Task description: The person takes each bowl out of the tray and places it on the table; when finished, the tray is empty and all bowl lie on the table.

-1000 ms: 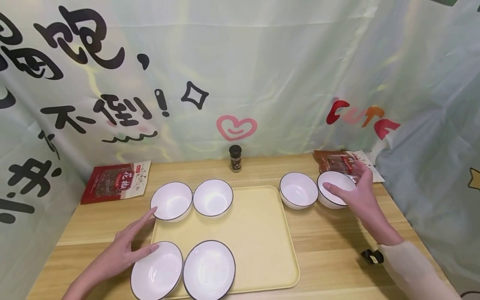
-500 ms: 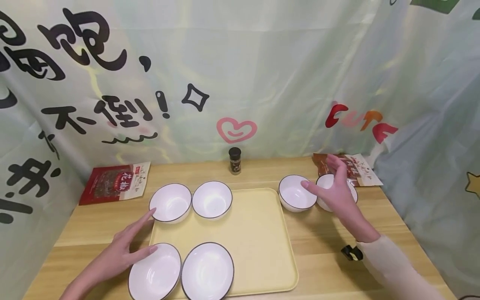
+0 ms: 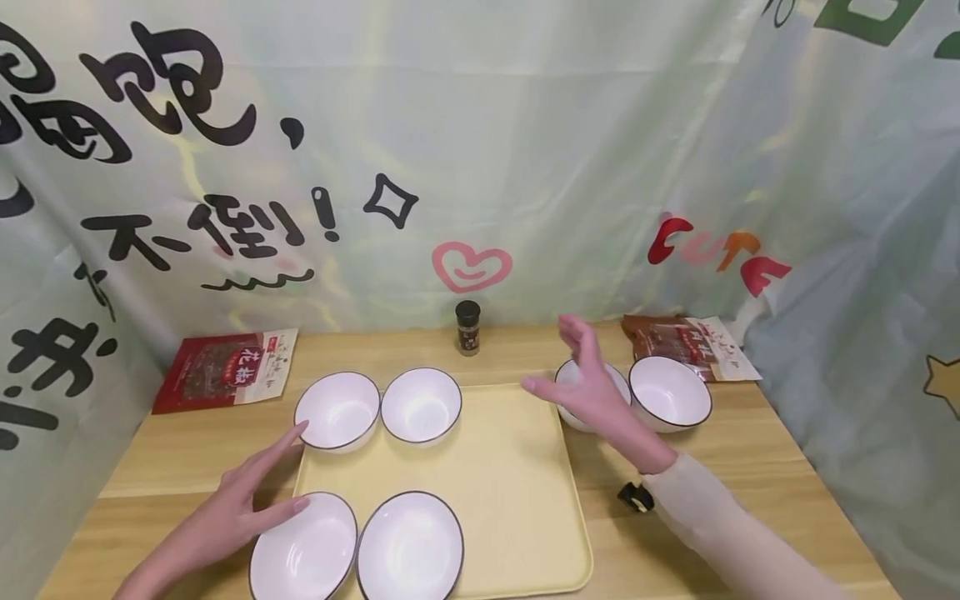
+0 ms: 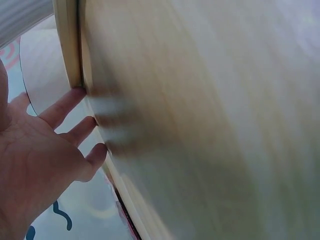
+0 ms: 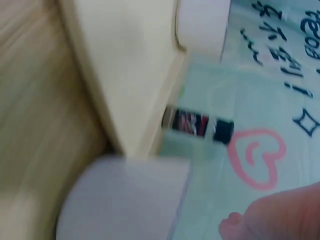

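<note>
My left hand (image 3: pixel 217 517) is spread at the tray's left side, thumb at the rim of the front left bowl (image 3: pixel 303 546) and index fingertip at the rim of the back left bowl (image 3: pixel 337 410). In the left wrist view its other fingertips (image 4: pixel 95 155) rest at the wooden table. Two further white, dark-rimmed bowls, one back (image 3: pixel 422 404) and one front (image 3: pixel 411 546), sit beside these on the yellow tray (image 3: pixel 517 492). Holding nothing, my right hand (image 3: pixel 592 400) hovers with fingers extended, partly hiding a bowl (image 3: pixel 618 390) right of the tray. Another bowl (image 3: pixel 671 393) stands beside that one.
A black-capped spice bottle (image 3: pixel 468 328) stands behind the tray. One red spice packet (image 3: pixel 225 371) lies at the back left, a brown-red one (image 3: pixel 690 346) at the back right. A printed curtain (image 3: pixel 585 167) hangs behind the table.
My right hand has moved left from the far right bowl, across the bowl beside it, toward the tray's right edge. That far right bowl stays behind, uncovered. My left hand keeps its place.
</note>
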`<state>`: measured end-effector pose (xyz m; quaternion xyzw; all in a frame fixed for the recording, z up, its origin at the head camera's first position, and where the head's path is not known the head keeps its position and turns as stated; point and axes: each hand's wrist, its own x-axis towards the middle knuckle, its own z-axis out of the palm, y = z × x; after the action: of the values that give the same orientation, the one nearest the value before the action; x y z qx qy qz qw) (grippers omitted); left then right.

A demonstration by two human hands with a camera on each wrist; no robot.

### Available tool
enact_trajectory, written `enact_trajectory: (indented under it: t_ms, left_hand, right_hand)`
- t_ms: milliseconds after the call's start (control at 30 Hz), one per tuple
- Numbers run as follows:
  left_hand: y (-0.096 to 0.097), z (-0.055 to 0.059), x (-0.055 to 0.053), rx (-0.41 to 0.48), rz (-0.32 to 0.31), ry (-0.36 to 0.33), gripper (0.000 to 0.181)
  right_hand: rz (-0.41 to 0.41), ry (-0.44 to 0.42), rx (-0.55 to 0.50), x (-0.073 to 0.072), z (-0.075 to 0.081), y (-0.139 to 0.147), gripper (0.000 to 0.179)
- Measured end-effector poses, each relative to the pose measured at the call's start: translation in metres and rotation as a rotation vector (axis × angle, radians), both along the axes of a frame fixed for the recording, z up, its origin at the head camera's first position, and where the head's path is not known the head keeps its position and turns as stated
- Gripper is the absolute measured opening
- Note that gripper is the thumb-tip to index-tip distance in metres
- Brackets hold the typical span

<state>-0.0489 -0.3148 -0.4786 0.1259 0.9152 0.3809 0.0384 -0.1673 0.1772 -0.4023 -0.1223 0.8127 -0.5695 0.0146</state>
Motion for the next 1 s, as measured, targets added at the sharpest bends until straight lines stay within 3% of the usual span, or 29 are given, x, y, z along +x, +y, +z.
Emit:
enact_trajectory:
  t_ms: [233, 467, 767, 1000]
  left_hand:
    - [0.000, 0.000, 0.003, -0.035, 0.021, -0.039, 0.098]
    - [0.001, -0.002, 0.008, -0.027, 0.021, -0.022, 0.099]
    - [-0.001, 0.001, 0.004, 0.001, -0.003, -0.006, 0.099]
    - [0.001, 0.002, 0.000, -0.018, -0.008, -0.013, 0.099]
  right_hand:
    - [0.080, 0.012, -0.035, 0.004, -0.015, -0.044, 0.116]
    - [0.162, -0.076, 0.023, 0.012, -0.027, -0.080, 0.125]
    - [0.295, -0.127, 0.048, 0.013, -0.043, -0.113, 0.139]
    - [0.292, -0.157, 0.028, 0.012, -0.052, -0.123, 0.138]
